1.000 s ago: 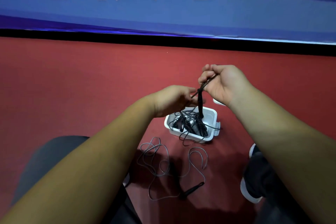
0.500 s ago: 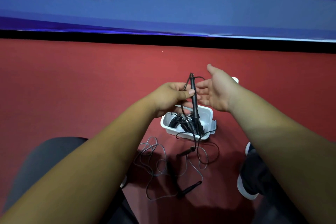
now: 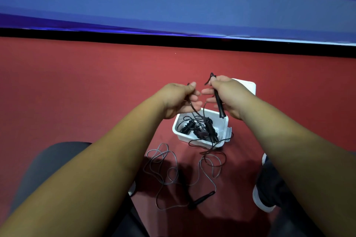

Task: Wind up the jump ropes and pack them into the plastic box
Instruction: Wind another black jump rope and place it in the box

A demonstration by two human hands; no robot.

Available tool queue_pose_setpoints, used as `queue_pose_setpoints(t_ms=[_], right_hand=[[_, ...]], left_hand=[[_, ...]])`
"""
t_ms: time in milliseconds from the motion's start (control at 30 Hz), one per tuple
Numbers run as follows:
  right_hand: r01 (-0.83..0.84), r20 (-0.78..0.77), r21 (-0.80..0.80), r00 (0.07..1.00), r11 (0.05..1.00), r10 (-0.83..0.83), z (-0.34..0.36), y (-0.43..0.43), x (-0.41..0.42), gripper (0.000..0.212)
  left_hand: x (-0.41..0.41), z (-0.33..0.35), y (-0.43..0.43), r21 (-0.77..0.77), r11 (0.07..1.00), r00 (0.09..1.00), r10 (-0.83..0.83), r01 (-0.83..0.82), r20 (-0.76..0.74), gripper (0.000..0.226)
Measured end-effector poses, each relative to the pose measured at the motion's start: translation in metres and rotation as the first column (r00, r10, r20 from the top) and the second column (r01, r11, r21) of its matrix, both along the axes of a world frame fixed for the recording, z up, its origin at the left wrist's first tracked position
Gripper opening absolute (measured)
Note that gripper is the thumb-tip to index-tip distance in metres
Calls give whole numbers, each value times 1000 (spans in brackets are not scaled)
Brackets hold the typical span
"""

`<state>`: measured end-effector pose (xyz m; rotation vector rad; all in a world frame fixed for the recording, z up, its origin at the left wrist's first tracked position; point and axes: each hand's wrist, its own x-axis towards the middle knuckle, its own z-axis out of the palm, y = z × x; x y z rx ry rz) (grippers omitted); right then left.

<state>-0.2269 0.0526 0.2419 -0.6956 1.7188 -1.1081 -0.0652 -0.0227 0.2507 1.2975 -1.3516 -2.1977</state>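
Dim, soft, wide-angle bowing

Two hands: left hand (image 3: 179, 100), right hand (image 3: 227, 98). One jump rope between them, counted as one thin cord (image 3: 193, 108) pinched by the left and one black handle (image 3: 219, 106) gripped by the right. One grey jump rope (image 3: 201, 198) loose on the floor, with one handle end (image 3: 209, 194) showing. One white plastic box (image 3: 185, 137). Inside it, wound ropes (image 3: 200, 130): at least two black coils, exact number not clear in the tangle. One white lid (image 3: 248, 86). One dark shoe (image 3: 265, 184) with a white sole. One blue banner (image 3: 173, 11).
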Motion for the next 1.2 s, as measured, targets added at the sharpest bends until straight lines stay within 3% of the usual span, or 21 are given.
queue_pose_setpoints(t_ms=[133, 267, 367, 433, 500, 567, 667, 767, 833, 900, 1000, 1067, 1200], right_hand=[[-141, 81, 18, 987, 990, 139, -4, 10, 10, 25], [-242, 257, 29, 940, 970, 226, -13, 17, 21, 30], [-221, 368, 42, 910, 974, 191, -9, 21, 26, 40], [-221, 454, 40, 873, 974, 179, -4, 22, 26, 45], [-233, 510, 49, 842, 971, 176, -1, 22, 23, 46], [-202, 544, 59, 828, 978, 138, 1, 21, 20, 39], [-150, 486, 36, 866, 988, 114, 1, 19, 16, 11], [-135, 395, 14, 911, 991, 119, 0, 18, 10, 21], [-123, 371, -8, 921, 992, 117, 0, 18, 8, 23], [-102, 365, -26, 925, 994, 104, 0, 17, 7, 22], [-98, 378, -70, 918, 993, 117, 2, 18, 6, 19], [-110, 376, -93, 917, 990, 138, 5, 19, 5, 20], [-122, 407, -118, 899, 985, 160, 11, 21, 2, 23]], left_hand=[[1, 12, -12, 241, 943, 951, 270, -230, -150, 33], [7, 21, -26, 415, 804, 801, 548, -425, -242, 29], [15, 19, -40, 536, 662, 660, 713, -524, -236, 26], [20, 21, -45, 542, 616, 599, 765, -572, -237, 24], [24, 23, -48, 456, 630, 612, 762, -629, -209, 30], [30, 21, -51, 357, 671, 666, 729, -650, -158, 42], [35, 18, -50, 311, 745, 773, 633, -590, -50, 42], [36, 19, -43, 169, 834, 848, 496, -525, 189, 52], [36, 18, -38, -39, 950, 878, 303, -311, 371, 63], [33, 13, -36, -256, 966, 850, 153, -21, 505, 56], [26, 6, -33, -460, 860, 919, -24, 219, 393, 37], [20, 4, -27, -479, 833, 939, -132, 279, 317, 31], [13, -12, -21, -420, 843, 927, -217, 336, 307, 35]])
